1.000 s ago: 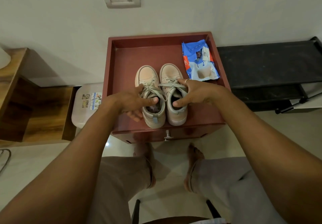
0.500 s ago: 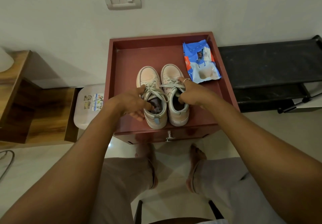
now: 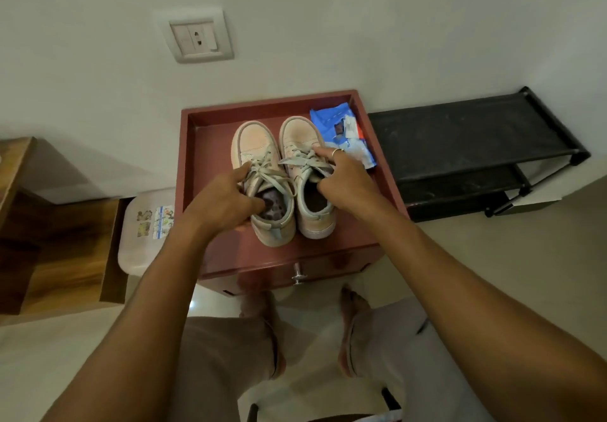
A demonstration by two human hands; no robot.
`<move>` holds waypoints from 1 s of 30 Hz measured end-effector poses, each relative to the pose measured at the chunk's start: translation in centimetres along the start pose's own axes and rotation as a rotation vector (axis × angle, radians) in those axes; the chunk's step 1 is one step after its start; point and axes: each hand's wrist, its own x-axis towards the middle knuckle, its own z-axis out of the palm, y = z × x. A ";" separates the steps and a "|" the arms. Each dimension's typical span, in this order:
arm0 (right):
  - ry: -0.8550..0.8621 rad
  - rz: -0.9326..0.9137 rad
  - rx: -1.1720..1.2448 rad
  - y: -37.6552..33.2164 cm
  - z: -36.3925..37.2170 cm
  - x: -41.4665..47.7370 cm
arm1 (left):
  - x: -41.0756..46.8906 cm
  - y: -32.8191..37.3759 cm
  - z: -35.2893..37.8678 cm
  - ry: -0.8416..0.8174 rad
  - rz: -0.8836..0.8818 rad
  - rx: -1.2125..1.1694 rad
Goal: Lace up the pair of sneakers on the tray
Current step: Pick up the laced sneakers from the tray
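Note:
Two pale pink sneakers stand side by side, toes to the wall, on the dark red tray (image 3: 203, 165). My left hand (image 3: 223, 201) grips the collar of the left sneaker (image 3: 254, 140), thumb inside its opening, where something dark and patterned sits. My right hand (image 3: 345, 180) grips the right sneaker (image 3: 299, 132) at its tongue and collar, with a ringed finger stretched over the grey laces (image 3: 297, 160). The laces of both shoes lie loosely crossed between the two hands.
A blue and white packet (image 3: 341, 127) lies in the tray's back right corner. A black shoe rack (image 3: 460, 139) stands to the right, a white lidded box (image 3: 144, 227) and a wooden shelf (image 3: 49, 250) to the left. My bare feet are below the tray's drawer knob (image 3: 297, 275).
My view has tilted up and the tray sits lower and farther off. My right hand has shifted from lying across the right shoe to gripping its tongue and collar. My left hand keeps its hold.

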 end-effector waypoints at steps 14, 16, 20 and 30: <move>0.219 0.031 0.068 0.9 -14.9 -4.3 | -3.6 13.1 5.8 0.157 0.289 0.121; 0.232 0.041 0.075 1.3 -17.3 -3.9 | -2.8 14.9 7.1 0.160 0.314 0.133; 0.266 0.062 0.097 3.2 -21.6 -1.8 | 0.0 18.2 10.4 0.168 0.364 0.130; 0.308 0.100 0.114 13.1 -25.5 7.5 | 12.8 19.8 19.1 0.021 0.323 0.093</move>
